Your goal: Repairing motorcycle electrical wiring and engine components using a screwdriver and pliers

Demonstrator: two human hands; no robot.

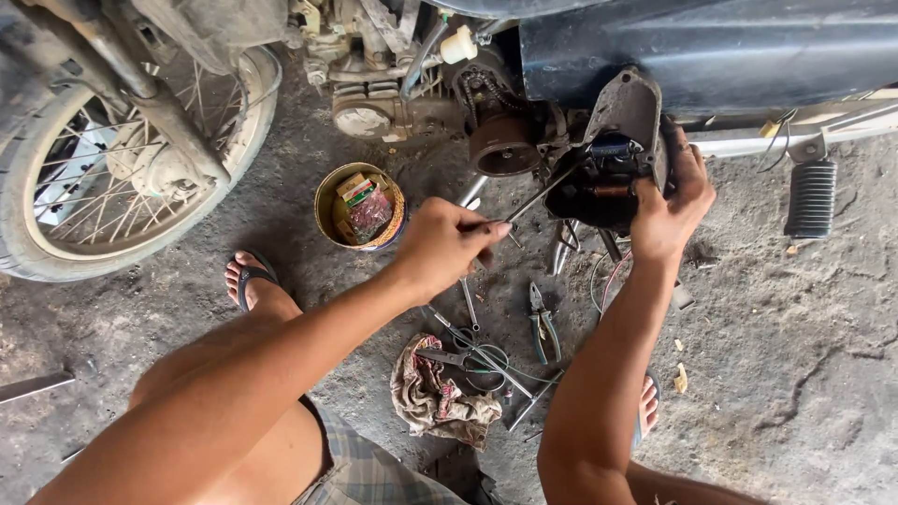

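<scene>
- The left hand point(447, 245) has its grip pinched on a thin screwdriver point(538, 198), whose shaft angles up so the tip meets the engine cover point(613, 140).
- The right hand point(669, 201) clasps that cover's edge, steadying it against the tool.
- The tip's seat is lost in dark, greasy parts.
- Pliers point(543, 323), scissors point(458, 358) and a rag point(430, 393) lie on the floor within reach, with a tin point(327, 201) near the wheel point(103, 168), which is cut off.

A round tin point(359, 208) of oddments, pliers point(543, 323), a dirty rag point(432, 395) — and a spoked wheel point(112, 159).
</scene>
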